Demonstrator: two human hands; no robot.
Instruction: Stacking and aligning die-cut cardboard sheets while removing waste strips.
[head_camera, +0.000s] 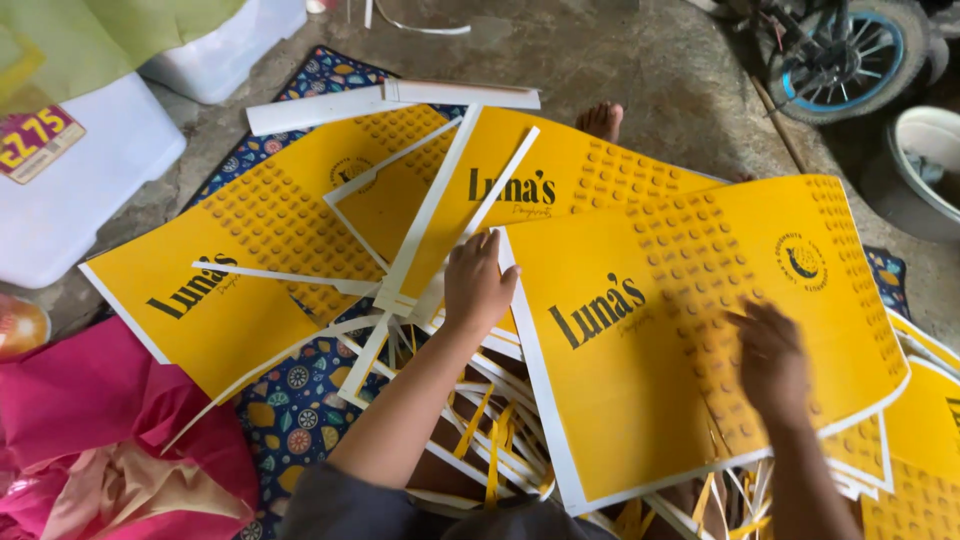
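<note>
two hands of mine are down on the same big yellow printed sheet (690, 330), which lies flat on top of the heap in front of me. my left hand (477, 283) presses its open palm and spread fingers on the sheet's near-left corner, at the white border; it is flat, not closed around anything, and i judge it is there to pin the sheet so it cannot slide. my right hand (772, 362) rests over the dotted part of the sheet, blurred, so i cannot tell whether its fingers are pinching the paper or just lying loose on it.

the sheet's long axis runs left to right across my view, tilted so the right end climbs away from me toward the small wheel (840, 50) on the concrete floor (600, 50). the dark lettering reads upright from where i sit, so its bottom edge is nearest me.

more yellow sheets (280, 240) fan out to the left over a patterned mat (300, 400). white trimmed strips (430, 215) lie across them, and a tangle of thin offcuts (480, 420) sits under my left forearm. pink paper (90, 420) is bunched at my left, near a white box (70, 190).
</note>
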